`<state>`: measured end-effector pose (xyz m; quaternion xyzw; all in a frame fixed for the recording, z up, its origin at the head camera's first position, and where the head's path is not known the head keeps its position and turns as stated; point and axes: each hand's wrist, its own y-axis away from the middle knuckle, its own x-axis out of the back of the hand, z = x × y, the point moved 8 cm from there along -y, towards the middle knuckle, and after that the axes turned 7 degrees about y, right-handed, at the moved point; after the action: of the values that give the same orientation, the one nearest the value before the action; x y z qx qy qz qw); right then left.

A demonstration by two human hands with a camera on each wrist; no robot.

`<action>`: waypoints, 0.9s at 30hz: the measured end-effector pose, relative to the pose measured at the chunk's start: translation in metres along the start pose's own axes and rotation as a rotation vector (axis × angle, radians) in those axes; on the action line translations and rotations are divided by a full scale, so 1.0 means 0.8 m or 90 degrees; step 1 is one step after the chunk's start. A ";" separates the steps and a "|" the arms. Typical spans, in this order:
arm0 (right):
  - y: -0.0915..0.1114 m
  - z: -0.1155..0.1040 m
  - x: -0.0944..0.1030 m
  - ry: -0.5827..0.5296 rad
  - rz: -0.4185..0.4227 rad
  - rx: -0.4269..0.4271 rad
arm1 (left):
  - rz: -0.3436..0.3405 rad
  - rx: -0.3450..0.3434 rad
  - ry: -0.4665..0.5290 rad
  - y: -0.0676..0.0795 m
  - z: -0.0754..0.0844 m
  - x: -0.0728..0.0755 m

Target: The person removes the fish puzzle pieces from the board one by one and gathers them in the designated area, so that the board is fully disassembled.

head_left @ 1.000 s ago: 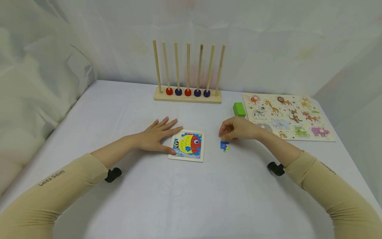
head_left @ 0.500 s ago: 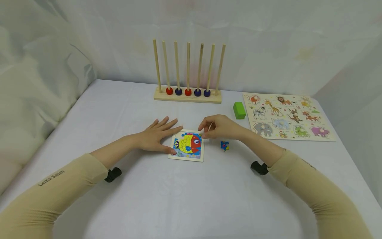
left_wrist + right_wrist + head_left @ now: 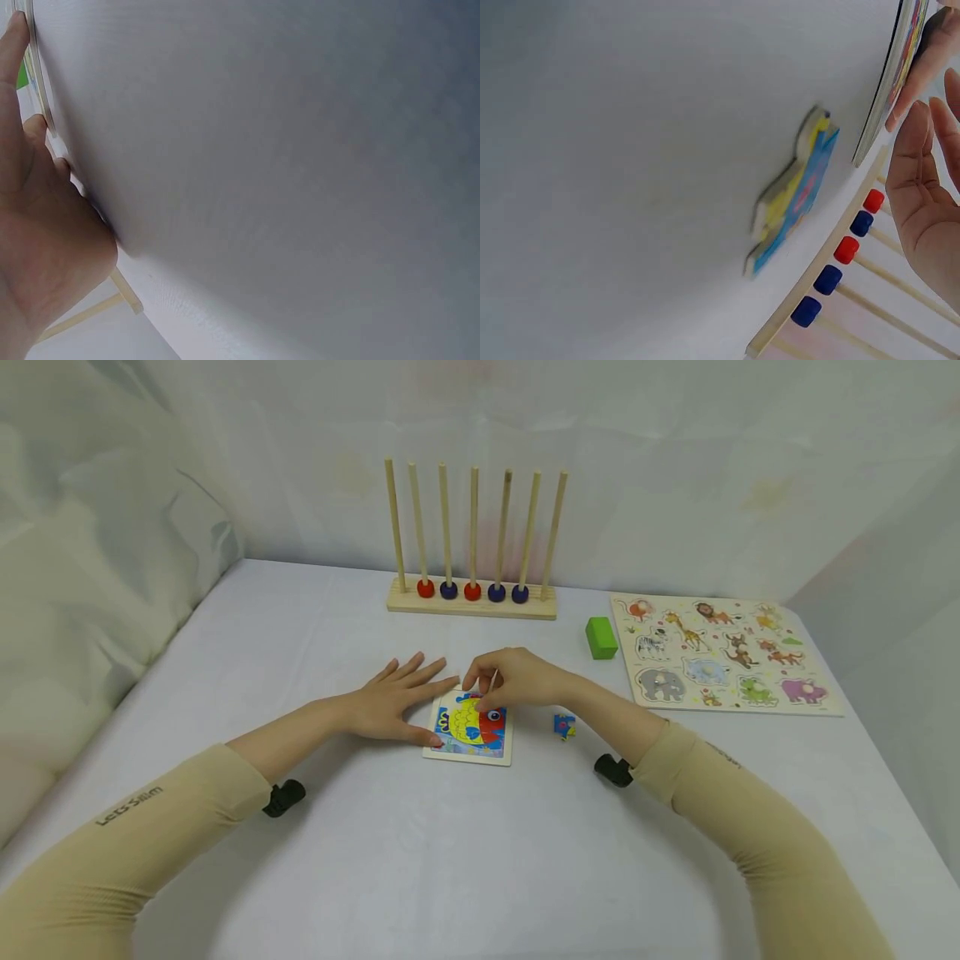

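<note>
A small square fish jigsaw puzzle (image 3: 471, 760) with a pale wooden frame lies mid-table. My left hand (image 3: 386, 706) rests spread at its left side, thumb and index finger touching the frame. Over the puzzle's upper part hovers my right hand (image 3: 517, 678), fingers loosely bent, thumb tip near the fish; I see nothing held in it. A loose blue and yellow puzzle piece (image 3: 564, 727) lies on the table to the puzzle's right. In the right wrist view that loose piece (image 3: 799, 191) shows blurred, with no piece visible at the right hand (image 3: 930, 210).
Behind the puzzle stands a wooden peg rack (image 3: 471, 603) with red and blue beads on its rods. A green block (image 3: 602, 638) sits right of centre, beside an animal peg-puzzle board (image 3: 727, 652). Rumpled white cloth (image 3: 90, 568) borders the table's left side.
My right hand has moved left from above the loose piece to over the fish puzzle. That piece stayed on the table. The left hand has kept its place.
</note>
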<state>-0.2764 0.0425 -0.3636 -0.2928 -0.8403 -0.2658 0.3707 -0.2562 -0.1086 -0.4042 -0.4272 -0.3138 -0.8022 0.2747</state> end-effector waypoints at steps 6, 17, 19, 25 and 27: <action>-0.008 -0.003 -0.004 0.005 -0.014 -0.011 | -0.002 0.000 0.001 0.000 0.001 0.000; -0.015 0.005 -0.016 0.023 -0.020 -0.003 | 0.001 -0.004 -0.007 0.001 0.002 0.002; -0.016 0.005 -0.017 0.027 -0.015 0.000 | 0.001 -0.005 -0.006 0.001 0.002 0.002; -0.017 0.005 -0.021 0.044 -0.009 0.003 | 0.004 -0.007 -0.007 0.001 0.003 0.002; -0.017 0.005 -0.022 0.046 -0.011 0.003 | 0.003 -0.006 -0.005 0.001 0.003 0.001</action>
<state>-0.2779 0.0301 -0.3829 -0.2748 -0.8295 -0.2772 0.3994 -0.2551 -0.1076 -0.4022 -0.4321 -0.3100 -0.8016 0.2732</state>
